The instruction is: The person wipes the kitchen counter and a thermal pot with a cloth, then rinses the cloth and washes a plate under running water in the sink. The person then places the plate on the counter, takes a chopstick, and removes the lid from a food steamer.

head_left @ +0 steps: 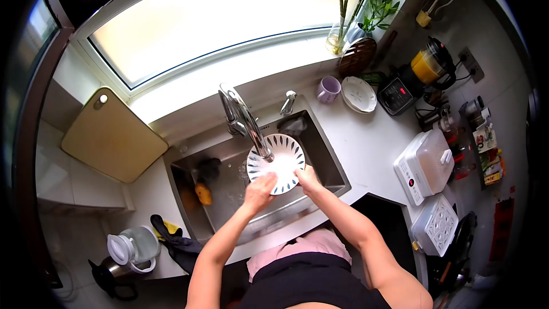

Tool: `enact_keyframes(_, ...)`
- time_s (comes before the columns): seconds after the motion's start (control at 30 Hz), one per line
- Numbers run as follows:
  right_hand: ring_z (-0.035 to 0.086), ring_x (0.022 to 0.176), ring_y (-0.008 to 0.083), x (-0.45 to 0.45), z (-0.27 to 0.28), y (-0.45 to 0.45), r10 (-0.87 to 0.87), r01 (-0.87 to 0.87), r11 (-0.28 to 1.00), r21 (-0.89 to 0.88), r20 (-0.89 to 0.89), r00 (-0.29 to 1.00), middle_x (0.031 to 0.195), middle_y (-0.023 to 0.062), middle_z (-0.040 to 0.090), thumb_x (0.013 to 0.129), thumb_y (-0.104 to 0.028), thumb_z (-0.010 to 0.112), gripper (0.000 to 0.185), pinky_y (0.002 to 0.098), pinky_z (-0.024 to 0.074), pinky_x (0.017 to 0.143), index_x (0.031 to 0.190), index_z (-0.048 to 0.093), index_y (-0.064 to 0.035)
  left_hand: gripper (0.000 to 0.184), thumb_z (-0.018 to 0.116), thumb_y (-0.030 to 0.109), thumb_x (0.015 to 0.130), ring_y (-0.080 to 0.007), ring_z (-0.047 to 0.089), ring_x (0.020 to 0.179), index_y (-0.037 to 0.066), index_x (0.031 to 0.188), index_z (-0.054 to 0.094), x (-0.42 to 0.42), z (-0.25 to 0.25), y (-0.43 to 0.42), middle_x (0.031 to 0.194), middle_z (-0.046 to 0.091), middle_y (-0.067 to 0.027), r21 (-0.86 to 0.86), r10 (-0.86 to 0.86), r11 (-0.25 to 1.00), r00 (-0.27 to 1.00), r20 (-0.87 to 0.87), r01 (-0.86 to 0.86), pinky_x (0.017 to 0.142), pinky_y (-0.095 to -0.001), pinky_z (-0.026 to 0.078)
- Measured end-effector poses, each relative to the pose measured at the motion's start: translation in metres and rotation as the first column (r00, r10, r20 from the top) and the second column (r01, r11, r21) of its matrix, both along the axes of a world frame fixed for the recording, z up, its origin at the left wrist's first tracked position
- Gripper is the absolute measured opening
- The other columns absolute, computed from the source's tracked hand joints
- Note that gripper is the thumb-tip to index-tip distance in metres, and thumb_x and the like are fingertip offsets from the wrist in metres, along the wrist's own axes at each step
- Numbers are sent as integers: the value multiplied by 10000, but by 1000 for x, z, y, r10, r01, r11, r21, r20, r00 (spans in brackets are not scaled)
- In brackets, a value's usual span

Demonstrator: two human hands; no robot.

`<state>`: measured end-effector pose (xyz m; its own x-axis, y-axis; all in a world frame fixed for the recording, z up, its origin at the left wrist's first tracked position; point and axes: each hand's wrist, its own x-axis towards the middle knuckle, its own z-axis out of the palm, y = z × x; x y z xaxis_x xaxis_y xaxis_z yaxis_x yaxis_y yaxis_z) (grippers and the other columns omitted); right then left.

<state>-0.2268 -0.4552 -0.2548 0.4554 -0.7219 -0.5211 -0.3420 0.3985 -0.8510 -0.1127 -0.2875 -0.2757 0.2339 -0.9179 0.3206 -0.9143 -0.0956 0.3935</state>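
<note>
A white plate [292, 161] with dark blue leaf-shaped marks round its rim is held tilted over the metal sink [229, 209]. My right hand [309, 181] grips the plate's right edge. At the lower left edge is my left hand [261, 192], its fingers closed against the plate and slightly blurred. The chrome faucet [247, 117] reaches over the plate, its spout just above the plate's face. Splashes and wet spots show in the basin to the left. A yellow-orange item [203, 193] and a dark item [209, 169] lie at the sink's left side.
A cutting board [114, 137] leans at the left. A glass pitcher [134, 247] and dark gloves [176, 245] lie near the front left. To the right are a purple mug [329, 90], stacked white dishes [359, 95], a blender [409, 80] and a white lidded appliance [424, 166].
</note>
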Motion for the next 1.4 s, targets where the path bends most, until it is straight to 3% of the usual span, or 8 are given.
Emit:
enact_keyframes(0.13,693,741,248,-1,32,-42,377,-353,912,210,-90,922,914,144,668,774,-30,564,314,401,605,630,1076,612,37,324,564,122,797,-213,617,1099,101,1110,646,37,-4,11,1152,655,-58,-67,-177,980,973,151,189,976,-355,478)
enact_keyframes(0.3,671,794,198,-7,-14,-12,32,-31,999,-37,18,999,958,124,662,799,-31,560,340,358,583,615,1130,597,36,275,601,89,768,-235,673,952,93,1040,644,-7,10,-2,1043,692,-58,-53,-74,996,997,37,76,703,-350,549)
enact_keyframes(0.6,686,745,237,-5,-34,1,187,-222,918,329,134,973,896,116,665,772,-46,559,267,433,604,618,1024,626,9,747,331,544,956,-293,230,1437,65,1513,196,26,7,-34,1574,200,-120,607,-129,775,985,-119,175,1173,-410,164)
enact_keyframes(0.83,678,756,245,-4,-44,14,68,-95,966,239,118,991,898,129,660,772,-14,519,302,422,601,602,1054,622,20,732,326,503,953,-318,151,1458,69,1519,165,4,-47,-38,1603,106,-64,319,-117,917,925,-362,241,1193,-407,85)
enact_keyframes(1.1,686,803,270,-14,32,-6,270,-261,962,76,-178,946,988,172,660,776,-21,529,361,394,599,597,1121,606,51,160,578,151,877,-340,608,969,8,911,641,23,-36,-32,1037,639,-139,54,-29,998,976,-214,41,849,-418,481)
enact_keyframes(1.17,675,833,240,-19,8,-13,263,-261,965,30,-132,956,973,143,663,779,-20,546,356,372,592,639,1125,607,36,185,569,168,903,-275,612,719,17,797,582,9,-49,-59,818,627,-114,89,240,970,849,-471,-225,658,-397,476)
enact_keyframes(1.3,660,871,207,-30,-23,-24,275,-279,959,-43,-77,958,970,111,662,791,-9,578,342,359,581,702,1131,603,18,310,568,256,947,-72,350,464,106,688,489,18,-31,-95,563,396,44,256,223,953,-199,-954,-161,436,-253,265)
enact_keyframes(1.4,665,911,215,-35,-27,-28,122,-155,942,299,124,985,1031,104,660,834,-22,632,322,378,579,765,1152,587,-7,417,566,336,955,-72,306,439,126,629,410,27,-19,-109,546,344,53,237,213,957,-150,-965,-168,429,-252,226)
